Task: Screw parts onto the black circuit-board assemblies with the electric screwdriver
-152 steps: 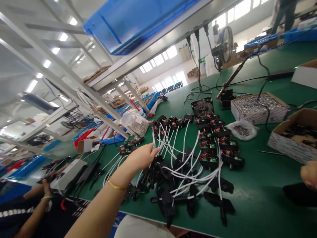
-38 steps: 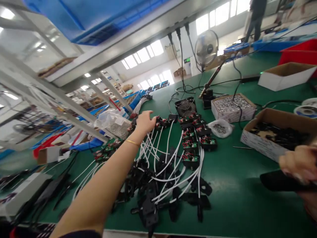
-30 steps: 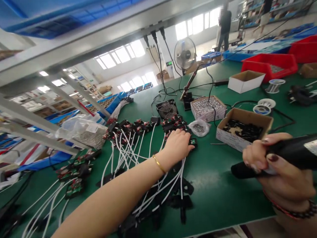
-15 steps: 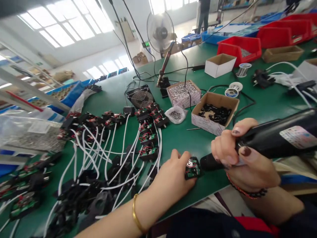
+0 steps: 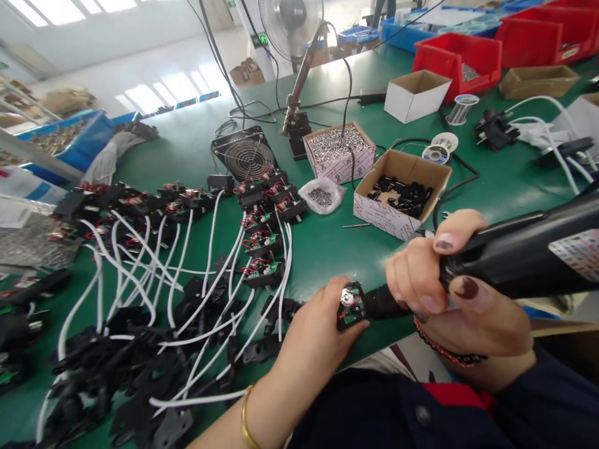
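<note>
My left hand point(image 5: 314, 340) is closed around a small black unit with a green circuit board point(image 5: 350, 305), held at the near edge of the green table point(image 5: 196, 149). My right hand point(image 5: 449, 293) grips a black electric screwdriver point(image 5: 515, 259), whose tip end points at that board. A white cable runs from the unit toward the pile on the left.
Several black units with white cables point(image 5: 187, 274) cover the table's left half. Behind them stand a small fan point(image 5: 246, 156), a box of screws point(image 5: 339, 146), a bag of screws point(image 5: 322, 196), a box of black parts point(image 5: 402, 193), solder spools point(image 5: 437, 149) and red bins point(image 5: 461, 56).
My left hand reached among the far units, took one and drew it back to the near edge. My right hand brought the screwdriver up to it. The view tilted down.
</note>
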The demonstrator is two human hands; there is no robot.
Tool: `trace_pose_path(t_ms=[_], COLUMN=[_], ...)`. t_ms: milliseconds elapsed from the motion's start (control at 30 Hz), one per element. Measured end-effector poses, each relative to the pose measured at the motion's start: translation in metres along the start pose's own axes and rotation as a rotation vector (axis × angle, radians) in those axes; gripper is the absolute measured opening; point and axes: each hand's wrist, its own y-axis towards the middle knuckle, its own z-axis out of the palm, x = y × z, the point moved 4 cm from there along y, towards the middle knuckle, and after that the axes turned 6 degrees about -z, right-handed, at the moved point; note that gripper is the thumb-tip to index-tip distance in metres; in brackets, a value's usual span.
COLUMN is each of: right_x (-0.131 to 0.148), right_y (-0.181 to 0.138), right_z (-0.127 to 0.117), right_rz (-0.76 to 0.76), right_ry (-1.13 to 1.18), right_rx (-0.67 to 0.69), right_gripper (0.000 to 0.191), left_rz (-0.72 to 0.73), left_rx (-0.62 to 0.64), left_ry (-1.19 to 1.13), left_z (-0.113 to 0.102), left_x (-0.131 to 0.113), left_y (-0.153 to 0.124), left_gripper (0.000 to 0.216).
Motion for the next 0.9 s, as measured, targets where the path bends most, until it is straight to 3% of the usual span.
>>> trace_pose_path(t_ms=[900], right_x=[-0.0076], right_y=[0.0039], right_z=[0.004], right_rz=[-0.011], right_ry=[0.05], right_rx=[0.008], right_gripper=[0.023], left_rz=[-0.001], left_rx=[-0.01], left_ry=[0.053], left_z=[0.0053], left_x=[0.002], left_y=[-0.0021], left_gripper=[0.057])
